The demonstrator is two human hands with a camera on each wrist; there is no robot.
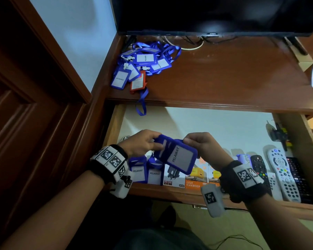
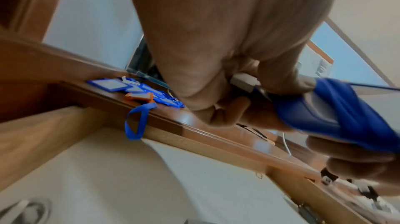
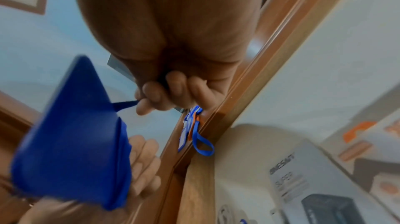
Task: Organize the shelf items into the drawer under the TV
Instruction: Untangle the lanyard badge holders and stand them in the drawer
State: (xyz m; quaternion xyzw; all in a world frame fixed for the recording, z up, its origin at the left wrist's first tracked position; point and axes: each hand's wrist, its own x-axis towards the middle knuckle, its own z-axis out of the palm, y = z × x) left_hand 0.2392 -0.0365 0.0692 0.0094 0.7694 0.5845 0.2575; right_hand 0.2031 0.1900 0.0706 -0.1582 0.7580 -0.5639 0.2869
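Note:
A blue badge holder (image 1: 177, 156) marked PELAWAT, its lanyard wrapped round it, hangs over the open drawer (image 1: 215, 127). My left hand (image 1: 144, 143) grips its left end, seen close in the left wrist view as blue holder (image 2: 337, 114). My right hand (image 1: 200, 143) pinches the lanyard strap (image 3: 125, 104) at its right end, beside the holder (image 3: 73, 135). A pile of blue badge holders (image 1: 144, 62) and one orange holder (image 1: 138, 82) lies on the shelf under the TV (image 1: 215, 13). Two blue holders (image 1: 145, 172) stand in the drawer front.
Charger boxes (image 1: 193, 179) and several remote controls (image 1: 281, 174) line the drawer's front. A lanyard loop (image 1: 141, 105) hangs over the shelf edge into the drawer. Cables (image 1: 193, 42) run behind the TV stand. A dark wooden door (image 1: 26, 114) stands to the left.

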